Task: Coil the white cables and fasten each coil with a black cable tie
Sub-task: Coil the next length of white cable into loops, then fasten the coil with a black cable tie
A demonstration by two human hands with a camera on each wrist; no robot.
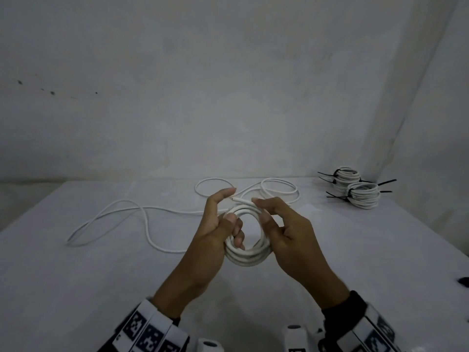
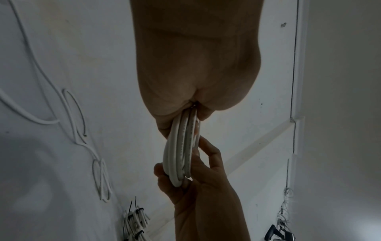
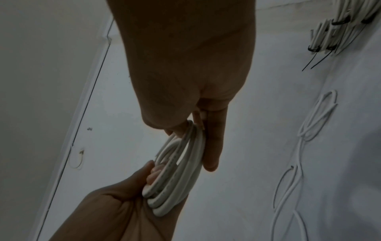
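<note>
A white cable coil (image 1: 245, 240) is being gripped by the left hand (image 1: 218, 232) and pinched by the right hand (image 1: 286, 229), so the loops are being kept together above the bench (image 1: 101, 275) for tying.

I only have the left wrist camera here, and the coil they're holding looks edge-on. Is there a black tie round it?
Observer: No. The head view shows the coil as a whole ring, with no black tie on it.
Operator: Where is the cable's end?
Observer: The cable end sticks out at the top of the ring, between the left hand's index finger and the right hand's fingers.
Operator: How many coils are done?
Observer: I cannot count them. The tied coils sit in two piles at the far right corner of the table.
</note>
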